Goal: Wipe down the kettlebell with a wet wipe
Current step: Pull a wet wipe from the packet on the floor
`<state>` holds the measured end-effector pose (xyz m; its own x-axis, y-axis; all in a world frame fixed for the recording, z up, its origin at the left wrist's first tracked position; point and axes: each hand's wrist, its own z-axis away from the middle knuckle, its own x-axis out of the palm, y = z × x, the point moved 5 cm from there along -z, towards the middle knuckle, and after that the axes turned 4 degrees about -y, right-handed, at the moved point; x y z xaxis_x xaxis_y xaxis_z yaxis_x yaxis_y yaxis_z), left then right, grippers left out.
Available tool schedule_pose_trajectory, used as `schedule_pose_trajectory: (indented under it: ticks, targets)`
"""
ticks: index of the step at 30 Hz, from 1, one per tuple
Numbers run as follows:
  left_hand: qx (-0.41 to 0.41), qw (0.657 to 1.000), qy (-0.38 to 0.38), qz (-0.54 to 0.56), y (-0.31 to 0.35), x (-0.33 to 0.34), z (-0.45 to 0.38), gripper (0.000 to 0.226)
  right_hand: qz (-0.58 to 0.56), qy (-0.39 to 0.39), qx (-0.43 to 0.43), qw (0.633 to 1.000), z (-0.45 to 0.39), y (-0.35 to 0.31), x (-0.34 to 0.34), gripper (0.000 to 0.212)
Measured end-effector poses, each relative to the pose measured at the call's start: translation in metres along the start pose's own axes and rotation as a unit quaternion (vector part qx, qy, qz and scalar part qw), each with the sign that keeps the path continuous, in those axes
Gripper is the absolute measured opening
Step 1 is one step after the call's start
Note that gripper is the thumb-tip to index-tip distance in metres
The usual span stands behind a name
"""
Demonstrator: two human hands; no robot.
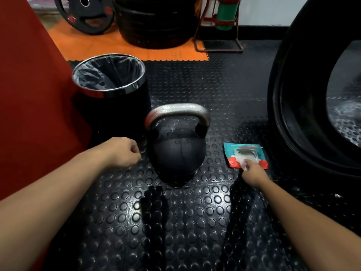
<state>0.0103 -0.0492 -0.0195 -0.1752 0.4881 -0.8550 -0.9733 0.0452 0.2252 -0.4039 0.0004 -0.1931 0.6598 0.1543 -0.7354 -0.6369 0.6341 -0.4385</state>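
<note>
A wet wipe (244, 163) was pinched at the pack (245, 155) by the right hand (254, 173), right of the upright kettlebell (178, 151); the left hand (122, 152), nearer it, was curled empty.

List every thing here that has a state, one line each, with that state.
kettlebell: upright on the floor, handle up, untouched.
wipe pack: flat on the floor, flap open.
wet wipe: partly pulled out of the pack, pinched by the right hand.
right hand: pinching the wipe.
left hand: curled, holding nothing, beside the kettlebell.
trash bin: upright, lidless, lined with a bag.
</note>
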Motion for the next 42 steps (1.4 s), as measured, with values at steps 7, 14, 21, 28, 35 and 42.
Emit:
schedule_pose_trajectory:
  ticks: [7,14,21,28,35,42]
  targets:
    - [-0.002,1.0,0.013,0.007,0.005,0.003,-0.01,0.012,0.043,0.03,-0.033,0.998,-0.003,0.002,0.004,0.048]
    - [-0.028,0.999,0.043,0.002,0.006,0.003,-0.016,0.01,0.019,0.091,-0.009,0.996,0.004,0.011,-0.003,0.024]
    - [-0.047,0.998,0.04,0.006,0.007,0.003,-0.019,0.014,0.053,0.093,-0.013,0.994,0.005,0.008,0.0,0.015]
    - [-0.048,0.998,0.045,-0.004,0.002,0.005,-0.022,0.022,0.01,0.195,-0.049,0.979,0.02,-0.013,-0.005,0.021]
    - [-0.055,0.995,0.063,0.049,-0.005,0.007,-0.029,0.053,-0.315,0.157,-0.079,0.933,0.037,-0.067,-0.019,0.008]
    - [-0.047,0.988,0.095,0.112,-0.009,0.002,-0.031,0.064,-0.506,0.008,-0.102,0.856,0.044,-0.139,-0.028,0.017]
